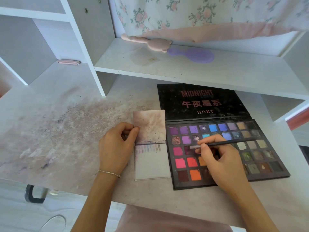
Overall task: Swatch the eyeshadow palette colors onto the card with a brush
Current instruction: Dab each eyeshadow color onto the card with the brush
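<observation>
Nearest the viewer, a pink cushion sat below the desk edge at 6 o'clock. The right hand lay over the middle of the open palette, thumb and fingers pinching a thin dark brush; the brush lay nearly level, its pale tip pointing toward 9 o'clock above the dark red pans. The left hand, a thin bracelet on its wrist, had curled fingers, with the thumb and forefinger pinching the left edge of the card. The card, an unfolded two-panel piece, lay touching the palette's left side: the upper panel was stained pink-brown, and the lower panel bore a row of small pale swatches along its top. Powder stains spread over the desk toward 9 o'clock. The palette lid lay flat toward 12 o'clock, printed "MIDNIGHT" and "HDKT". Farther off, on the shelf, a pink bear-shaped object touched a purple brush-like item, beneath floral cloth.
</observation>
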The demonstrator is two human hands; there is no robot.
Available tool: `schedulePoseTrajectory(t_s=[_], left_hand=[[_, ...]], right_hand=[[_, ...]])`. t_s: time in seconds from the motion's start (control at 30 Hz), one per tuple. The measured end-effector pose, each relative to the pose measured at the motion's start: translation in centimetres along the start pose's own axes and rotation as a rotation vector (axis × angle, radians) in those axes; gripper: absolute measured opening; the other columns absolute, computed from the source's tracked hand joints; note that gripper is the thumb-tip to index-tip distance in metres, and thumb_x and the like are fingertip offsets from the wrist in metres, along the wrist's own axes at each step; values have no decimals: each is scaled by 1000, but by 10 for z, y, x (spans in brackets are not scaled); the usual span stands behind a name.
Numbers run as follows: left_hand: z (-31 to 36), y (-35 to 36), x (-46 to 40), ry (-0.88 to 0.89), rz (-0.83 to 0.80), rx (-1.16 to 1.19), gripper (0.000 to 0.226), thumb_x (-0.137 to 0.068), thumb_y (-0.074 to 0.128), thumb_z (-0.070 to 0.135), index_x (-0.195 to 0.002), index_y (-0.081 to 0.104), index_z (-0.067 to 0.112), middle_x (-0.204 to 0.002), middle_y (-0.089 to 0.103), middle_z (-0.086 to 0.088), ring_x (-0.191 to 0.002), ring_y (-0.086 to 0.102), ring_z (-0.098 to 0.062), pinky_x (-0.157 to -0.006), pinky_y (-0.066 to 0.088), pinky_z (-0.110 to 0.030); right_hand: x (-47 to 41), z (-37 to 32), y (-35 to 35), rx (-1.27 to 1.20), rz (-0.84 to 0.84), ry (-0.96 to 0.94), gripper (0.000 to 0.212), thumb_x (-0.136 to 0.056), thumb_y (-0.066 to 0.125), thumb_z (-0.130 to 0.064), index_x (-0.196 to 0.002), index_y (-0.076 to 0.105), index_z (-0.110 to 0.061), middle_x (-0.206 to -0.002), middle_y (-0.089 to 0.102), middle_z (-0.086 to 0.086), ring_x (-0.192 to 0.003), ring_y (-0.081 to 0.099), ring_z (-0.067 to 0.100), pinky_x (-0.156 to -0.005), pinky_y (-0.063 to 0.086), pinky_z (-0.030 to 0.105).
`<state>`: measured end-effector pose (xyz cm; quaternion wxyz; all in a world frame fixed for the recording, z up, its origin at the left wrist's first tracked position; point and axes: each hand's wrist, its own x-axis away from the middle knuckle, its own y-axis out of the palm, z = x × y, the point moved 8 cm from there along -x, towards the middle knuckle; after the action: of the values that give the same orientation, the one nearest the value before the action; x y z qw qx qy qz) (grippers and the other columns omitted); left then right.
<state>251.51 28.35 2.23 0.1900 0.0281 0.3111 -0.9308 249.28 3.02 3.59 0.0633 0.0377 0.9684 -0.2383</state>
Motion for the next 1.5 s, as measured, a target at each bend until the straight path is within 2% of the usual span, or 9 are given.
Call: schedulePoseTrajectory(t_s=[0.1, 0.3, 0.37, 0.5, 0.63, 0.8, 0.93, 1.13, 1.5], left_hand=[[0, 0, 0, 6, 3, 0, 16, -81, 64, 25, -68, 58, 33, -62, 57, 18, -61, 52, -1, -59, 41, -21], [1, -1, 1, 16, 5, 0, 15, -81, 64, 25, -70, 59, 31, -62, 56, 19, -61, 52, 0, -59, 41, -20], [1, -1, 1, 18, 6, 2, 16, -81, 64, 25, -68, 58, 33, -61, 56, 19, -61, 52, 0, -59, 40, -20], [1, -1, 1, 18, 7, -8, 19, -81, 63, 26, -67, 56, 35, -60, 55, 19, -60, 51, 1, -58, 39, -18], [2, -1, 1, 14, 5, -10, 18, -82, 63, 26, -67, 56, 35, -61, 56, 19, -61, 52, 1, -58, 38, -18], [1, -1, 1, 10, 5, -8, 13, -81, 63, 26, -69, 59, 31, -61, 56, 18, -61, 52, 1, -58, 39, -19], [1, -1, 1, 9, 5, -5, 12, -81, 63, 26, -70, 60, 29, -62, 56, 18, -62, 52, 0, -60, 41, -23], [1, 0, 0, 11, 2, -9, 12, -82, 63, 25, -71, 60, 28, -62, 56, 19, -63, 52, 0, -60, 42, -23], [-1, 0, 0, 1, -1, -5, 11, -81, 63, 27, -71, 61, 29, -63, 57, 17, -62, 52, 0, -62, 42, -26]], right_hand=[[-1, 0, 4, 21, -26, 7, 18, -83, 54, -14, -72, 56, -29, -71, 67, -10, -56, 56, 6, -52, 44, 17], [-1, 2, 3, 12, -38, 19, 16, -80, 55, -16, -69, 57, -27, -61, 63, 11, -54, 53, 19, -51, 42, 29], [-1, 2, 3, 15, -41, 11, 21, -82, 56, -12, -68, 57, -28, -61, 63, 9, -53, 53, 18, -50, 42, 27], [-2, 0, 4, 29, -43, 5, 19, -83, 54, -14, -72, 57, -29, -71, 68, -11, -57, 57, 4, -52, 42, 13], [-1, 2, 3, -1, -43, 12, 19, -81, 57, -14, -68, 58, -28, -61, 64, 9, -53, 53, 18, -49, 41, 27], [-1, 1, 3, 23, -40, 11, 14, -81, 54, -18, -71, 57, -27, -62, 64, 6, -53, 54, 13, -49, 42, 23], [0, 0, 2, -25, -24, 28, 11, -78, 52, -22, -69, 58, -27, -62, 62, 11, -54, 54, 22, -46, 42, 31], [-1, 2, 3, 6, -58, 40, 11, -77, 52, -22, -70, 58, -26, -61, 62, 10, -54, 54, 20, -46, 42, 26], [2, -12, 0, -57, -17, -6, 13, -81, 54, -23, -70, 59, -25, -63, 61, 11, -58, 56, 27, -53, 44, 35]])
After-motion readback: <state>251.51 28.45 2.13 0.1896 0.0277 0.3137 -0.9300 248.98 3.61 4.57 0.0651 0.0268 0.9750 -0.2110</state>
